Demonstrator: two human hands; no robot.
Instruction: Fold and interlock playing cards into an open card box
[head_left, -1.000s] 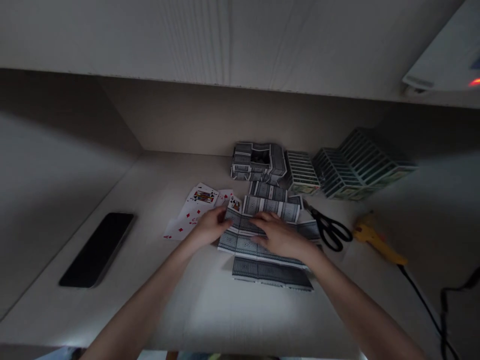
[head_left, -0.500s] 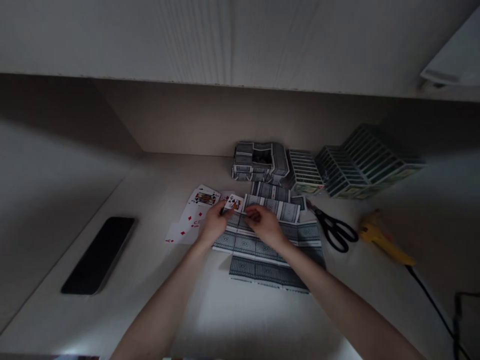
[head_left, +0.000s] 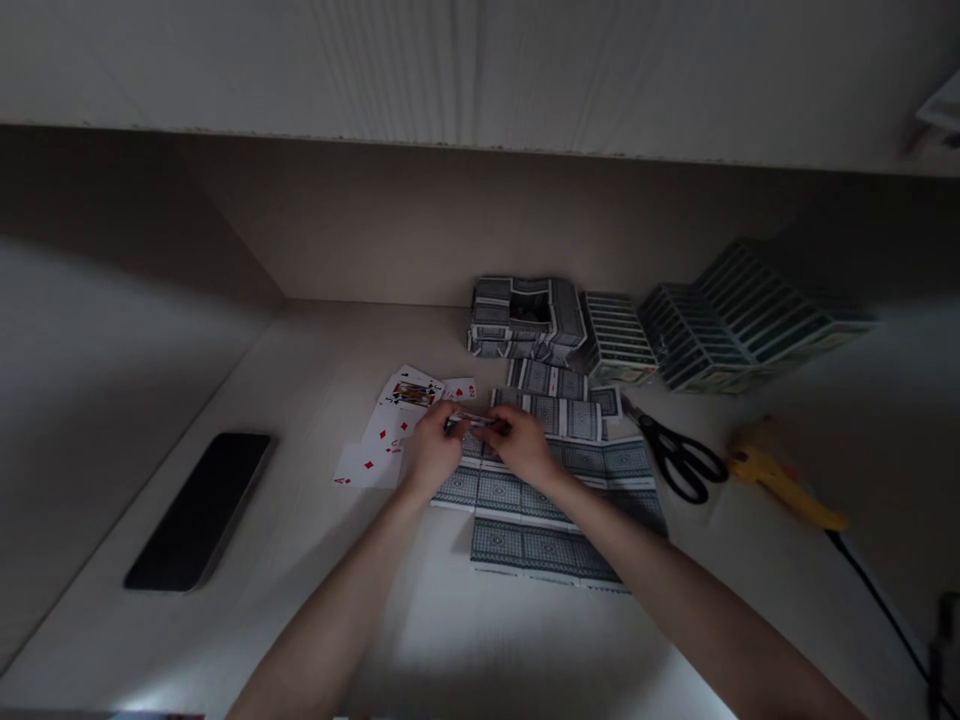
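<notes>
Between my two hands is a playing card (head_left: 471,418), tilted so that only a thin strip of its face shows. My left hand (head_left: 436,448) pinches its left end, and my right hand (head_left: 517,440) closes on its right end. Just under and beyond my hands lie panels of joined playing cards (head_left: 499,490), patterned backs up. Loose playing cards (head_left: 390,430), face up, are spread left of my left hand; a jack and several diamonds show among them.
A hollow card structure (head_left: 525,318) stands at the back wall, beside stacked card boxes (head_left: 750,320). Black-handled scissors (head_left: 682,460) and a yellow glue gun (head_left: 784,485) with a cord lie at right. A black phone (head_left: 201,512) lies at left. A shelf edge (head_left: 480,148) overhangs.
My right hand has come left and taken hold of the card's other end. The card, whose queen face showed before, is now tipped nearly edge-on. The view has shifted slightly.
</notes>
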